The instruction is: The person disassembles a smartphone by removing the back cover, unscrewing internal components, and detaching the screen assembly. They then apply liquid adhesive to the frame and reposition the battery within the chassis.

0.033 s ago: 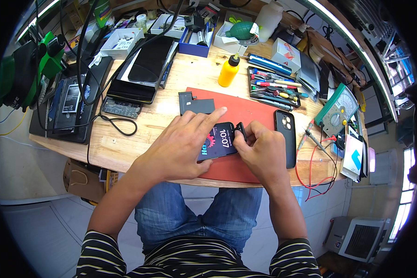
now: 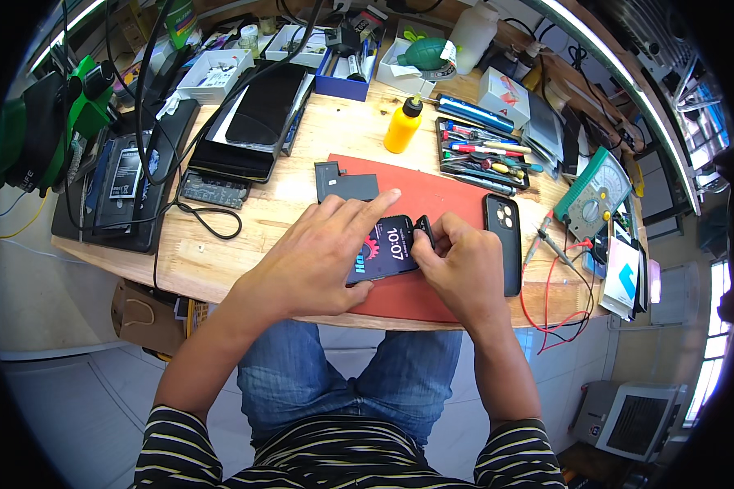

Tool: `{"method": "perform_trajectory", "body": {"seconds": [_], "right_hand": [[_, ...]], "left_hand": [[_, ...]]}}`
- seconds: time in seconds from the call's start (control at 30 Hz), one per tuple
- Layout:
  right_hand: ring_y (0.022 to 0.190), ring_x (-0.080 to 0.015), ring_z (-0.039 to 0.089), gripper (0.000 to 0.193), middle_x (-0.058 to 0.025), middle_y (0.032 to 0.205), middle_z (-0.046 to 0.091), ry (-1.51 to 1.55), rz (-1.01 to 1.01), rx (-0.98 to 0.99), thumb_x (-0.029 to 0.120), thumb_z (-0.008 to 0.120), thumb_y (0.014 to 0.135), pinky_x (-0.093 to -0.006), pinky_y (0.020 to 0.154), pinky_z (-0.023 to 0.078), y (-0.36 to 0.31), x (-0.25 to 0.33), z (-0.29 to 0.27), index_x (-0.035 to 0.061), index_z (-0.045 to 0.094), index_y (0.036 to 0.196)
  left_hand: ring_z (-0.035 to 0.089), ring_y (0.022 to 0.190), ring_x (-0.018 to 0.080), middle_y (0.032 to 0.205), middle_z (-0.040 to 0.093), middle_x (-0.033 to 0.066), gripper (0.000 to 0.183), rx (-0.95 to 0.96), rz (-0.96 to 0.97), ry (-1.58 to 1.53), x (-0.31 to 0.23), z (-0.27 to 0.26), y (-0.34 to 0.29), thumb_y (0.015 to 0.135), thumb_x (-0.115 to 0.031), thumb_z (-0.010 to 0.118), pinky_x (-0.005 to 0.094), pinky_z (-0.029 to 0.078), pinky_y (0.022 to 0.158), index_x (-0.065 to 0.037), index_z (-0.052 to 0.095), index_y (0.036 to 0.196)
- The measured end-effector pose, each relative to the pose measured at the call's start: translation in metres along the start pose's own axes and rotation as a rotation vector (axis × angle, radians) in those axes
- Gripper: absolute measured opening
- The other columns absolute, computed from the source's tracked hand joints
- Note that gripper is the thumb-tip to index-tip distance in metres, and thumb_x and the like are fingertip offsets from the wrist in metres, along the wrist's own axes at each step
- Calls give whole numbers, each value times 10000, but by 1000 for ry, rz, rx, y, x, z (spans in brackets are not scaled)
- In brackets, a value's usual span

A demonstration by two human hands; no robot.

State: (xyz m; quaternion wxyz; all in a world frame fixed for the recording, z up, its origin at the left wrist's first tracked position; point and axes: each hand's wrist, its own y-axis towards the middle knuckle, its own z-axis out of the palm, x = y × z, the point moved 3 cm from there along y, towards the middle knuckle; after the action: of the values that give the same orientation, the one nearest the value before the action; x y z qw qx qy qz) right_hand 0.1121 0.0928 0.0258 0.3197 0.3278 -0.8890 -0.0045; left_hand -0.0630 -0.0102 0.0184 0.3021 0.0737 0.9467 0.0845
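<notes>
A smartphone point(image 2: 390, 248) with a lit screen lies on the red mat point(image 2: 457, 191), its display turned sideways. My left hand point(image 2: 310, 257) spans the phone's left part, thumb at the near edge and fingers across the far side, the index finger stretched out. At the phone's right end my right hand point(image 2: 465, 257) is closed, thumb and fingers pinching a small black piece point(image 2: 422, 224); its lower part is hidden by the fingers. Beyond my left hand rests a flat dark grey, L-shaped piece point(image 2: 347, 185). A black phone case point(image 2: 506, 261) lies right of my right hand.
A yellow bottle point(image 2: 402, 126) stands beyond the mat, beside a tray of screwdrivers and pens point(image 2: 485, 155). To the right sits a green multimeter point(image 2: 593, 196) with red and black leads. Stacked dark devices point(image 2: 257, 114) and loose cables occupy the left.
</notes>
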Motion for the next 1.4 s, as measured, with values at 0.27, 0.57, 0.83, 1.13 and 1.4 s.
{"method": "perform_trajectory", "body": {"seconds": [0.27,0.57,0.83,1.13,1.4], "right_hand": [[555,-311,697,240,-158,627,683,84,89,26,203,761,866,-409,568,540,2,-5,-1,4,684,756],[557,-316,698,227,-157,627,681,68,62,32,192,759,872,-414,565,541,3,-4,-1,10,674,767],[515,-200,661,234,-132,614,683,15,45,30,183,778,875,-341,526,498,3,-3,-3,-11,686,781],[476,-248,622,263,-151,576,636,-127,-94,-15,186,766,870,-375,509,475,2,6,0,-14,665,731],[528,-102,675,255,-76,617,704,142,109,117,121,726,945,-245,503,506,8,-16,-1,-30,682,745]], "left_hand": [[568,1120,406,1251,603,225,1054,18,-8,-16,2,-2,2,721,-187,846,473,475,1026,-47,315,1619],[574,1059,374,1237,618,207,986,-75,52,127,-10,11,6,700,-154,754,459,495,987,-24,368,1598],[577,1218,391,1353,575,214,1006,4,-55,52,-10,-10,-12,726,-167,875,456,485,1052,-77,386,1601],[618,1113,385,1186,634,190,1056,111,-227,157,-3,-40,-39,681,-153,909,463,517,964,-97,381,1594],[625,1163,434,1242,642,231,1064,112,-292,-12,0,-44,-34,649,-143,920,474,510,1005,-83,385,1566]]}}
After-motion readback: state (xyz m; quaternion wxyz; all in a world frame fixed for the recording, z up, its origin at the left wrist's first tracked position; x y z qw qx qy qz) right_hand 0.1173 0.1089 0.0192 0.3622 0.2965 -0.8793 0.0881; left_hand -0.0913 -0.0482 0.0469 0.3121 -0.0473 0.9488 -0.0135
